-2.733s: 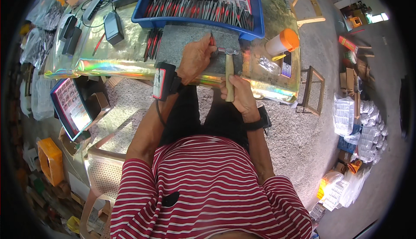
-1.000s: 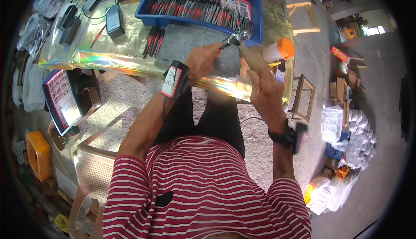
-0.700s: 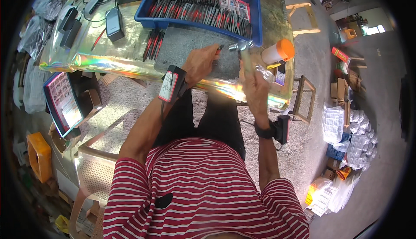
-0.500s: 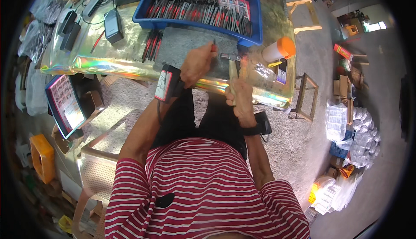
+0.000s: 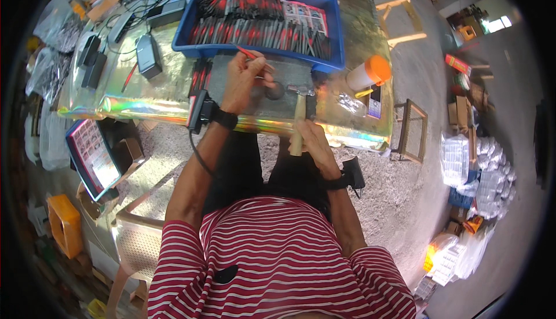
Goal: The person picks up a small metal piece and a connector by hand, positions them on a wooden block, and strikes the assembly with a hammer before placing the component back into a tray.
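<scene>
My left hand [image 5: 238, 84] is over the grey slab [image 5: 223, 76] at the table's front, pinching a slim red stick-like piece [image 5: 248, 52] near the blue tray. Its exact kind is unclear. My right hand [image 5: 314, 142] is closed about the wooden handle of a hammer [image 5: 299, 113], whose metal head lies over the slab's right part. Between the two hands a dark round piece [image 5: 274, 91] sits on the slab. Just beyond, the blue tray [image 5: 179, 35] holds rows of slim black-and-red pieces. More such pieces [image 5: 201, 76] lie left of the slab.
An orange-capped bottle [image 5: 368, 71] stands to the right, beside a crumpled clear wrapper [image 5: 351, 105]. Grey boxy devices [image 5: 149, 55] with tangled black cables occupy the left. A plastic chair [image 5: 136, 241] stands at lower left, and a metal-framed stool [image 5: 410, 131] is right of the table.
My left hand has moved left and away from the hammer head, toward the tray, with the red piece raised. The hammer and my right hand have shifted slightly left and nearer to me.
</scene>
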Tool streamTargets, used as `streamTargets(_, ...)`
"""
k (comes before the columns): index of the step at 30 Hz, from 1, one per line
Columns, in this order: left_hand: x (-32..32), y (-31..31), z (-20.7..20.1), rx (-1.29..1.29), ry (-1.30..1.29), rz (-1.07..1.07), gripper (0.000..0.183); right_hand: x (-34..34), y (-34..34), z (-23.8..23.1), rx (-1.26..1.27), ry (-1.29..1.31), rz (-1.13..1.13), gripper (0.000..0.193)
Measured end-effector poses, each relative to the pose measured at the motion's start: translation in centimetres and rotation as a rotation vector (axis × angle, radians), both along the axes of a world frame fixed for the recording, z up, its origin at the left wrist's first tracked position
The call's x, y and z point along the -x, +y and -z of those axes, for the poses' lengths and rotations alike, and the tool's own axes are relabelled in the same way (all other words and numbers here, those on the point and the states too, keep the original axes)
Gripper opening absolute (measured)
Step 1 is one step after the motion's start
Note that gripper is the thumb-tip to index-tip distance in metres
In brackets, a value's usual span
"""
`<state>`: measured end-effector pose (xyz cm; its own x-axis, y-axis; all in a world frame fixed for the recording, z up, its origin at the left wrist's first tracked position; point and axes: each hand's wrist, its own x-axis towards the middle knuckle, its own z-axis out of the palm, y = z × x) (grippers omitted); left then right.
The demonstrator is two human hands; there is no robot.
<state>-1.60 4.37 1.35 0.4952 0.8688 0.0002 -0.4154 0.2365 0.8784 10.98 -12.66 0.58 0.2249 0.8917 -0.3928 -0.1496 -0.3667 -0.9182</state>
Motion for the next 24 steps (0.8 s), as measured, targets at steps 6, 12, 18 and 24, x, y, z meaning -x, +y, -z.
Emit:
streamTargets(6, 0.4, 3.0, -1.6, -0.110, 0.148, -0.026, 0.020, -3.1, 0.0, 0.3, -0.100, -0.130, -0.038, 0.035)
streamTargets(12, -1.3, 8.5, -1.4, -0.263, 0.382, -0.117, 0.027, -5.1, 0.1, 0.7, -0.162, -0.120, 0.143, 0.027)
streamTargets(18, -3.1, 11.9, -0.4, -0.479, 0.902, -0.168, 0.026, -8.4, 2.0, 4.3, -0.189, -0.324, 0.424, 0.009)
streamTargets(24, -5.2, 12.8, 1.5, -0.727, 1.168, -0.137, 0.022, -10.4, 1.8, 7.0, -0.129, -0.535, 0.403, 0.009)
